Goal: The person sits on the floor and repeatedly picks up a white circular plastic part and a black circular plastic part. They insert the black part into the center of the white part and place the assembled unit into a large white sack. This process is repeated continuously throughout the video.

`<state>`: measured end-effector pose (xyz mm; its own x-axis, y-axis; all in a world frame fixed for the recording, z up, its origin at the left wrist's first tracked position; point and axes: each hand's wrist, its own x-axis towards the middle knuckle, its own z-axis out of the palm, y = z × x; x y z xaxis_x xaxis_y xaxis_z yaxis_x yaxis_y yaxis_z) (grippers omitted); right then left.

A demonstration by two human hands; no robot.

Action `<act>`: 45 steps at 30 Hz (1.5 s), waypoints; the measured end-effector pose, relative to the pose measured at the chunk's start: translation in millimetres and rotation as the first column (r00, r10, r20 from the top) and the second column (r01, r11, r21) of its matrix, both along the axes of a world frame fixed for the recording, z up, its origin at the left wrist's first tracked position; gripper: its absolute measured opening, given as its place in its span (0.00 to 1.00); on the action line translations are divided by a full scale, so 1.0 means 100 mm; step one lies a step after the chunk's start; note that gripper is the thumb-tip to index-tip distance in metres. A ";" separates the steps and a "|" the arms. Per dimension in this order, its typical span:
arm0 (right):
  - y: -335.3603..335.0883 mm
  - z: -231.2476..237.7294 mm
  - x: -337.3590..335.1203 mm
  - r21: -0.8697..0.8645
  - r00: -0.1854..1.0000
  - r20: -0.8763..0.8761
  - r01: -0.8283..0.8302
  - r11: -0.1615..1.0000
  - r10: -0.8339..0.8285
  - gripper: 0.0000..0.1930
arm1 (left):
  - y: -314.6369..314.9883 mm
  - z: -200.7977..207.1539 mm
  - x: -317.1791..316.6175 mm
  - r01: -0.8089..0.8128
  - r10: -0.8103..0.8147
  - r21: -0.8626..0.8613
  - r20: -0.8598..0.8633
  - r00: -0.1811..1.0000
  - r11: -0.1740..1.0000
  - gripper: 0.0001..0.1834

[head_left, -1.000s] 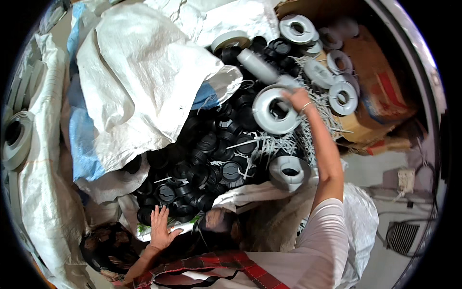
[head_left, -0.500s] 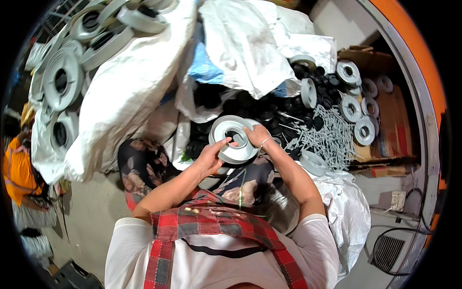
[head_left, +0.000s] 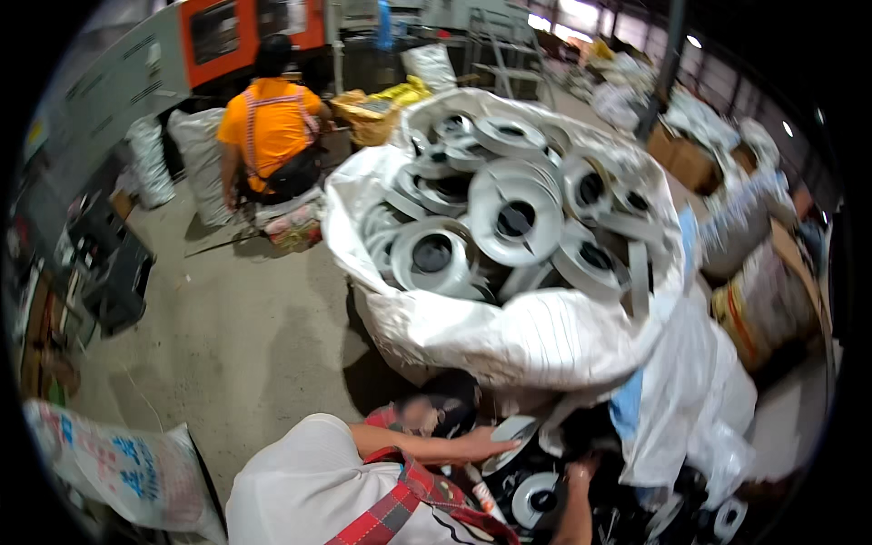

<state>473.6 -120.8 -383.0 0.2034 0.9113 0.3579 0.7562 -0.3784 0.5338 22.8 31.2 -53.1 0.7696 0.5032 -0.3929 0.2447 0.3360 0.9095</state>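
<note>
Near the lower edge, my left hand point(head_left: 489, 443) is closed on the rim of a light grey plastic ring point(head_left: 516, 427), held tilted. My right hand point(head_left: 581, 469) is off that ring, low among dark pieces below the large sack; its fingers are blurred and partly hidden. Between my forearms lies another grey ring point(head_left: 536, 500) with a black centre. Just beyond my hands stands a large white sack point(head_left: 509, 341), heaped with grey flanged rings point(head_left: 516, 218), many with black round centres.
A person in an orange top point(head_left: 271, 136) sits with their back to me at the far left, beside white sacks. A black crate-like object point(head_left: 113, 259) stands on the grey floor. A printed sack point(head_left: 127, 468) lies at lower left. White sheeting point(head_left: 695, 391) drapes at right.
The view has swung left and up to the large sack. Both hands were on one grey ring; now my left hand alone grips a ring, and my right hand is apart among dark pieces.
</note>
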 end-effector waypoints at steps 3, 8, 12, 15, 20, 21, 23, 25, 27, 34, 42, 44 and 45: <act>0.61 1.73 -1.42 -0.400 0.397 -0.778 0.284 0.872 -0.486 0.50 | -0.08 -0.56 -0.31 -0.185 0.203 0.130 -0.141 0.969 0.974 0.38; 0.28 2.58 -2.05 0.077 0.238 -0.971 0.231 0.970 0.020 0.49 | 0.01 -0.45 -0.26 -0.111 0.144 0.330 -0.076 0.987 0.937 0.35; 0.25 2.97 -2.98 0.232 0.267 -0.937 -0.013 0.973 0.227 0.46 | -0.16 -0.43 -0.13 -0.092 0.080 0.074 0.150 0.985 0.993 0.30; 0.30 3.05 -3.30 0.246 0.157 -0.959 0.056 0.968 0.235 0.42 | -0.13 -0.26 -0.24 -0.030 0.023 0.061 0.121 0.992 0.998 0.26; 0.28 3.45 -3.60 0.325 0.245 -0.905 -0.127 0.937 0.347 0.36 | 0.01 0.04 -0.60 0.083 -0.096 0.109 0.122 0.988 0.991 0.24; 0.29 3.45 -3.63 0.335 0.311 -0.861 -0.248 0.909 0.402 0.36 | 0.03 -0.12 -0.59 0.034 -0.051 0.085 0.214 0.975 0.996 0.22; 0.31 3.66 -3.67 0.224 0.373 -0.802 -0.538 0.813 0.467 0.37 | 0.21 -0.31 -0.65 0.121 -0.088 -0.139 0.227 0.970 0.983 0.21; 0.22 3.75 -3.70 0.149 0.435 -0.756 -0.614 0.775 0.490 0.37 | 0.21 -0.14 -0.69 0.250 -0.178 -0.304 0.247 0.953 0.919 0.20; 0.19 3.78 -3.67 0.183 0.393 -0.789 -0.582 0.792 0.471 0.35 | 0.08 -0.17 -0.65 0.209 -0.097 -0.336 0.320 0.942 0.918 0.20; 0.17 3.57 -3.75 0.373 0.204 -0.909 0.016 0.928 0.362 0.31 | -0.18 0.16 -0.71 0.099 -0.086 -0.032 0.290 0.953 0.995 0.16; 0.18 3.79 -3.85 0.365 -0.015 -0.927 0.196 0.910 0.375 0.29 | -0.17 0.21 -0.71 0.164 -0.178 0.076 0.271 0.946 0.984 0.16; 0.19 3.71 -3.85 0.388 -0.154 -0.878 0.326 0.862 0.454 0.25 | -0.23 0.19 -0.69 0.096 -0.173 0.219 0.366 0.914 0.971 0.19; 0.20 3.75 -3.83 0.259 -0.399 -0.795 0.457 0.851 0.456 0.23 | -0.26 0.19 -0.68 0.054 -0.175 0.287 0.415 0.893 0.956 0.21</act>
